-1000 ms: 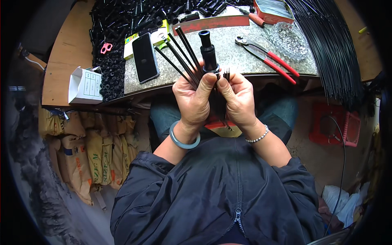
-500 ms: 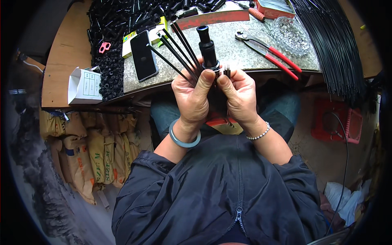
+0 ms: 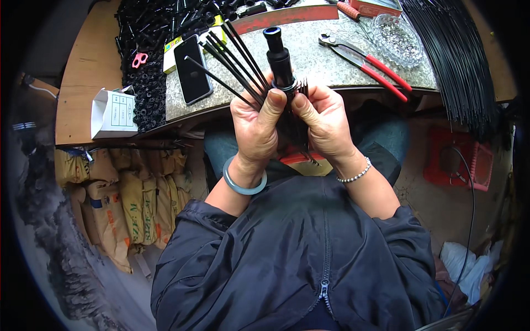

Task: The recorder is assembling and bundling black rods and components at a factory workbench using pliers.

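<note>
Both my hands meet over the table's front edge around a black stepped plastic tube [image 3: 280, 58], which stands upright with its narrow end up. My left hand [image 3: 255, 121] is closed, its thumb against the tube's collar. Several thin black rods [image 3: 236, 60] fan out up and to the left from its fingers. My right hand [image 3: 327, 118] pinches at the collar's right side, with a small cluster of thin dark rod tips [image 3: 302, 85] showing above its thumb and finger. More dark rods hang below between the palms. Where the rods meet the collar is hidden by my fingers.
Red-handled cutting pliers [image 3: 367, 69], a glass dish of small metal bits [image 3: 396, 39] and a bundle of long black rods [image 3: 455, 66] lie to the right. Leftward are a phone [image 3: 192, 70], a white box [image 3: 113, 113], pink scissors [image 3: 139, 59] and heaped black tubes [image 3: 160, 27].
The hands have moved slightly left with the tube and rods. The rod tips by my right thumb now sit closer to the tube. The whole view has shifted a little.
</note>
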`<action>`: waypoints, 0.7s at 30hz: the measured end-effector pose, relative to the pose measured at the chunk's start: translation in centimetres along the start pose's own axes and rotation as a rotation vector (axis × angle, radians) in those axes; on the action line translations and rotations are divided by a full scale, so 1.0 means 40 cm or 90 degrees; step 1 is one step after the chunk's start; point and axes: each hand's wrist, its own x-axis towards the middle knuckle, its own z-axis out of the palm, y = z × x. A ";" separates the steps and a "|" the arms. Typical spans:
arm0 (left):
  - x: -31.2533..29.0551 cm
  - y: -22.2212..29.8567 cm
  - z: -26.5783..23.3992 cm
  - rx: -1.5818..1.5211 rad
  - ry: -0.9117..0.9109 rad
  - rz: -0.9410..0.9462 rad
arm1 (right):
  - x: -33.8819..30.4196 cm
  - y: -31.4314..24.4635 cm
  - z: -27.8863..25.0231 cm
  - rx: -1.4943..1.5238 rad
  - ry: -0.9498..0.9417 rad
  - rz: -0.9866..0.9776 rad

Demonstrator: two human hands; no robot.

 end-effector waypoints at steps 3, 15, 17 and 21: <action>-0.004 0.001 -0.008 0.043 -0.032 0.002 | -0.005 0.003 -0.001 0.011 -0.007 -0.003; -0.009 -0.008 -0.003 0.211 0.013 0.111 | -0.025 0.007 0.013 0.014 0.048 -0.119; -0.009 -0.011 -0.008 0.210 0.012 0.102 | -0.025 0.007 0.004 0.000 0.036 -0.079; -0.005 -0.017 0.003 0.148 0.019 0.094 | -0.012 0.001 -0.006 0.032 0.039 -0.017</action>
